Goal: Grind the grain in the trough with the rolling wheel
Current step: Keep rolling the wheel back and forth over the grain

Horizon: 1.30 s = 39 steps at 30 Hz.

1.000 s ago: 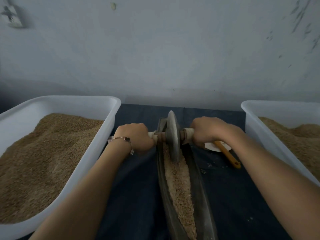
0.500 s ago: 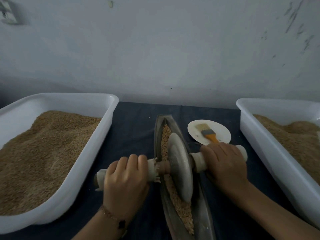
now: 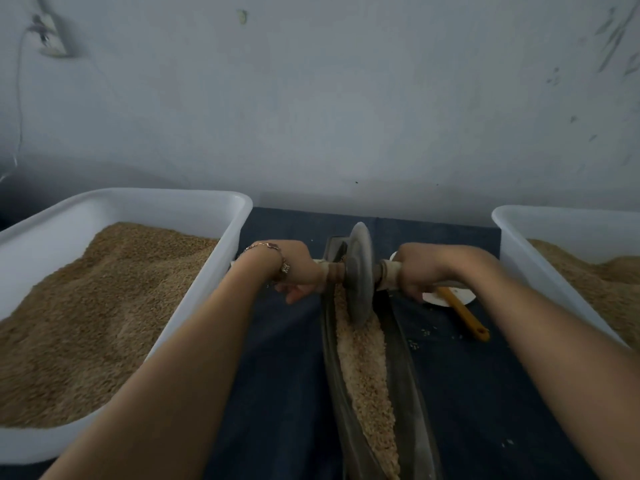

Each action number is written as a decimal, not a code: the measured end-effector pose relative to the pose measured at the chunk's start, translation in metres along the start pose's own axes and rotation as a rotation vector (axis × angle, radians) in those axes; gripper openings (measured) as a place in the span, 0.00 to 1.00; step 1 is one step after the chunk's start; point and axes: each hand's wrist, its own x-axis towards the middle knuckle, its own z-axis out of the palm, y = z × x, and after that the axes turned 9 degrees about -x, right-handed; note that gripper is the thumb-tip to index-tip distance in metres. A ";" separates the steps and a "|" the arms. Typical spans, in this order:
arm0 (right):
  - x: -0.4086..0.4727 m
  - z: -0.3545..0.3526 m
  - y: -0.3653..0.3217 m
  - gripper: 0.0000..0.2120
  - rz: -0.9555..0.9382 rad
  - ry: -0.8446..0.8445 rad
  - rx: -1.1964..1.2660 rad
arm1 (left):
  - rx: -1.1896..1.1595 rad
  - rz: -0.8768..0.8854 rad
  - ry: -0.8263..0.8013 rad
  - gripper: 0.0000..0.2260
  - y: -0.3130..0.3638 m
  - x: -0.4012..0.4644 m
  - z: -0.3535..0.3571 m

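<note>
Grain (image 3: pixel 363 368) lay in a long strip down the middle of the narrow dark trough (image 3: pixel 401 344), which ran away from the viewer along the centre of the table (image 3: pixel 284 358). The grain looked coarse and partly broken, so grinding seemed under way but not finished. The rolling wheel (image 3: pixel 358 271) stood upright in the trough near its far end, on the grain. The left hand (image 3: pixel 296 268) and right hand (image 3: pixel 417 270) each held one end of the wheel's axle, fingers curled round the handles. Little trough showed beyond the wheel; the long open run lay toward the viewer. A white tub of grain (image 3: pixel 221 237) sat close on the left, another white tub (image 3: pixel 512 244) on the right. A small white plate (image 3: pixel 465 294) and an orange-handled brush (image 3: pixel 464 313) lay just beside the right hand. A few loose grains dotted the table nearby.
</note>
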 end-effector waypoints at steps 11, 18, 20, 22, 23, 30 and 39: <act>-0.091 0.097 -0.007 0.08 -0.311 1.291 -0.408 | 0.140 0.349 1.083 0.05 -0.015 -0.108 0.124; -0.072 0.097 0.002 0.12 -0.244 1.129 -0.280 | 0.207 0.372 0.979 0.07 -0.008 -0.096 0.105; -0.053 0.072 0.002 0.09 -0.076 0.774 -0.312 | 0.283 0.218 0.791 0.07 -0.003 -0.072 0.079; -0.030 0.047 0.005 0.03 -0.014 0.500 -0.251 | 0.260 0.141 0.699 0.08 -0.005 -0.045 0.055; -0.020 0.036 0.006 0.03 -0.013 0.394 -0.183 | 0.249 0.132 0.646 0.09 -0.005 -0.032 0.044; -0.003 0.013 0.009 0.07 -0.056 0.082 0.059 | 0.193 0.037 0.369 0.06 0.010 -0.016 0.010; -0.110 0.081 -0.008 0.21 -0.166 0.767 -0.269 | 0.160 0.393 0.808 0.11 -0.006 -0.116 0.099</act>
